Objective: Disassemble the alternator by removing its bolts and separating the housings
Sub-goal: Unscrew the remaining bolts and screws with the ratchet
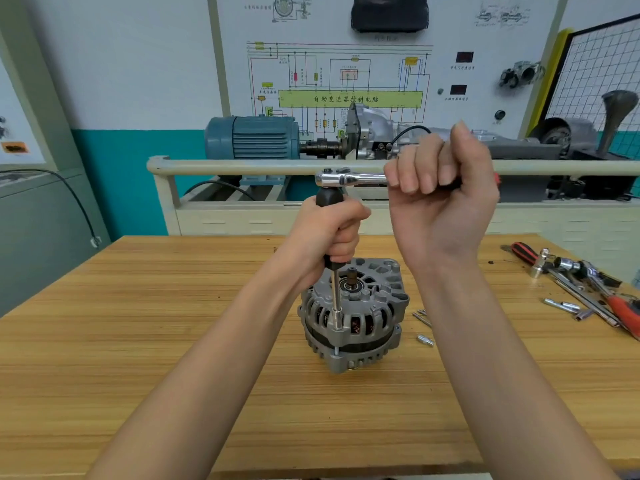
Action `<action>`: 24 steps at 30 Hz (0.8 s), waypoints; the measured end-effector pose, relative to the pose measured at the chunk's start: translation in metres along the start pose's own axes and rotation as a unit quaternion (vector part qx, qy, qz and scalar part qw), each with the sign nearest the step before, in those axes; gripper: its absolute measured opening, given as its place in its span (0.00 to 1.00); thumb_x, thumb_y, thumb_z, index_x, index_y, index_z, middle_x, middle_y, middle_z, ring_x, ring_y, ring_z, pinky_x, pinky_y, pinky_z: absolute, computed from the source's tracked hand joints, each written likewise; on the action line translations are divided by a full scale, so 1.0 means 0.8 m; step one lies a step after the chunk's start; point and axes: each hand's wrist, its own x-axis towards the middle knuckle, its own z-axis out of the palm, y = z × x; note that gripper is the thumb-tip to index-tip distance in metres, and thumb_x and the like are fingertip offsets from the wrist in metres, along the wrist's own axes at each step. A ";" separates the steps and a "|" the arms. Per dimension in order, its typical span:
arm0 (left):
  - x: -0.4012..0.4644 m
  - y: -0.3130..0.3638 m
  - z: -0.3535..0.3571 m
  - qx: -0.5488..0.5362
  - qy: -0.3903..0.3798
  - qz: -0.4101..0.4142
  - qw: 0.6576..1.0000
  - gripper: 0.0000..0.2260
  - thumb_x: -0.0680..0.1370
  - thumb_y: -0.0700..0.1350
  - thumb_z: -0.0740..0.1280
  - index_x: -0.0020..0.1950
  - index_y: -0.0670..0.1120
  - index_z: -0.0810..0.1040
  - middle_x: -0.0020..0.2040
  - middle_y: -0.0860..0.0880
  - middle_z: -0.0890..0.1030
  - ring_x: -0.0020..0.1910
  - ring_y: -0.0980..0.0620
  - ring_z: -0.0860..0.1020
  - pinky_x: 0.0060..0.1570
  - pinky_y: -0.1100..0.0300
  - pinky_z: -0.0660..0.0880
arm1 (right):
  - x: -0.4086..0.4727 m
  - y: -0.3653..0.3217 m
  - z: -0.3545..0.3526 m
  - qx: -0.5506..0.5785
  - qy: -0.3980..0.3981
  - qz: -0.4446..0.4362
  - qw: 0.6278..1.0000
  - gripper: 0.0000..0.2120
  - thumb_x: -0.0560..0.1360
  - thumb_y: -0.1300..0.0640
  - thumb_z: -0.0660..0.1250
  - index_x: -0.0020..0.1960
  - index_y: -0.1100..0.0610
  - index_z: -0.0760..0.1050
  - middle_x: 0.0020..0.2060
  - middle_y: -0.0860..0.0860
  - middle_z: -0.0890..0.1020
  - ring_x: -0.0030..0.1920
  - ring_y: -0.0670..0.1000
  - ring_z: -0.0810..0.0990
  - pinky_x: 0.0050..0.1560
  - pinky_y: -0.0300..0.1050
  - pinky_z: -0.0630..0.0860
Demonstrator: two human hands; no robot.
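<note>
**Socket driver seated on the alternator's near-side bolt**

I see the alternator [353, 313] standing on end on the wooden table [138, 341], shaft up, roughly at the table's middle. A chrome extension [336, 303] drops down its near side, and its socket sits on a through-bolt [336, 349] at the housing's edge. Directly above the alternator, my left hand [329, 237] grips the black driver handle [329, 199] upright. My right hand [440, 188] is clenched around the ratchet handle [346, 178], which lies level across the top of the driver. Just right of the alternator lie a few loose bolts [425, 340]. Farther right of it, by the table's edge, lies a cluster of tools [581, 282] with red-and-black grips.
</note>
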 end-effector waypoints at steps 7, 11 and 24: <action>-0.004 -0.001 0.007 0.024 -0.021 0.010 0.999 0.24 0.77 0.33 0.62 0.23 0.50 0.63 0.20 0.53 0.60 0.18 0.56 0.55 0.21 0.69 0.54 | 0.002 -0.005 -0.014 0.091 0.030 0.003 0.995 0.22 0.74 0.59 0.57 0.21 0.55 0.63 0.18 0.48 0.62 0.20 0.47 0.60 0.25 0.41 0.61; 0.000 -0.002 0.010 0.033 -0.041 0.008 0.999 0.24 0.76 0.33 0.64 0.23 0.51 0.65 0.20 0.53 0.61 0.18 0.56 0.56 0.21 0.68 0.55 | 0.021 -0.006 -0.035 0.211 0.087 0.072 0.971 0.22 0.73 0.59 0.56 0.20 0.56 0.61 0.16 0.48 0.61 0.18 0.46 0.59 0.23 0.39 0.57; 0.009 -0.009 0.009 -0.002 -0.101 -0.033 0.994 0.20 0.72 0.36 0.62 0.23 0.49 0.60 0.18 0.53 0.59 0.15 0.57 0.55 0.20 0.70 0.54 | 0.054 0.016 -0.060 0.251 0.235 0.211 0.915 0.19 0.81 0.58 0.58 0.31 0.57 0.64 0.19 0.48 0.67 0.18 0.46 0.68 0.21 0.36 0.70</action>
